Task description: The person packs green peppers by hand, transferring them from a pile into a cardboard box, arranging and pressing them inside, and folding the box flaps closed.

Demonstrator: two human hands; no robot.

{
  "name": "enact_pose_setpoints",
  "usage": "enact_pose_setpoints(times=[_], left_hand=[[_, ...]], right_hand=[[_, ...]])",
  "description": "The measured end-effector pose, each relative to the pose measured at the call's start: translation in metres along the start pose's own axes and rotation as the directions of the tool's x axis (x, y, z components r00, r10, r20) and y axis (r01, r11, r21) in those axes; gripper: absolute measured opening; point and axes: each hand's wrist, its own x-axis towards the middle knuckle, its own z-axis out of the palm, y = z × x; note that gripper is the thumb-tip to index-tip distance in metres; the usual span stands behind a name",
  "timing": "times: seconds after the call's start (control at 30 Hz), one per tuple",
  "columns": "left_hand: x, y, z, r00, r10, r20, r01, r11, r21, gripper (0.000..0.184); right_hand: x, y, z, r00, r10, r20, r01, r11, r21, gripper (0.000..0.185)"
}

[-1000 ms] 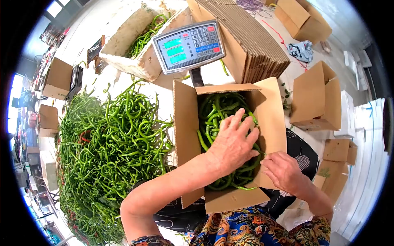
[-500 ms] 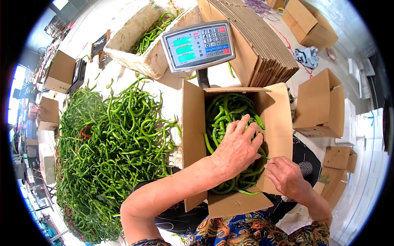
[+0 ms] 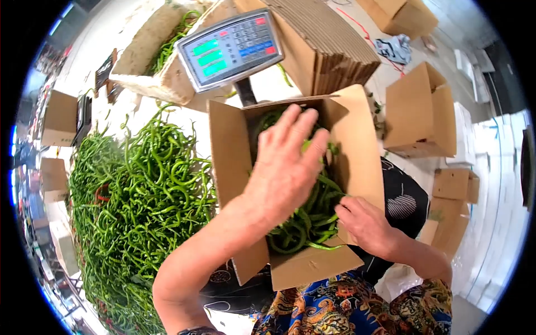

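An upright cardboard box [image 3: 230, 156] with its flaps spread holds long green chili peppers [image 3: 296, 231]. My left hand [image 3: 286, 164] reaches over the peppers near the far side of the box, palm down, fingers stretched and apart. It hides many of the peppers beneath it and is slightly blurred. At the right side of the box, my right hand [image 3: 365, 226] has its fingers curled together beside the peppers. What lies between those fingertips, if anything, cannot be made out.
A large heap of green chilies [image 3: 151, 206] covers the floor at left. Behind the box stand a digital scale display [image 3: 229, 49], a foam box [image 3: 131, 61] with peppers, and stacked flat cardboard [image 3: 335, 50]. An open carton [image 3: 416, 117] stands at right.
My left hand has moved toward the far side of the box, its fingers still spread. My right hand stays at the box's right side. The whole view has shifted.
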Motion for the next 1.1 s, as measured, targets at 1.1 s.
enact_pose_setpoints(times=[1.1], left_hand=[[-0.03,0.031,-0.039,0.799,-0.081,0.596,0.601,0.093,-0.794,0.024]], right_hand=[[0.071,-0.007,-0.077,0.956,0.214,0.203,-0.224,0.076,0.972,0.022]])
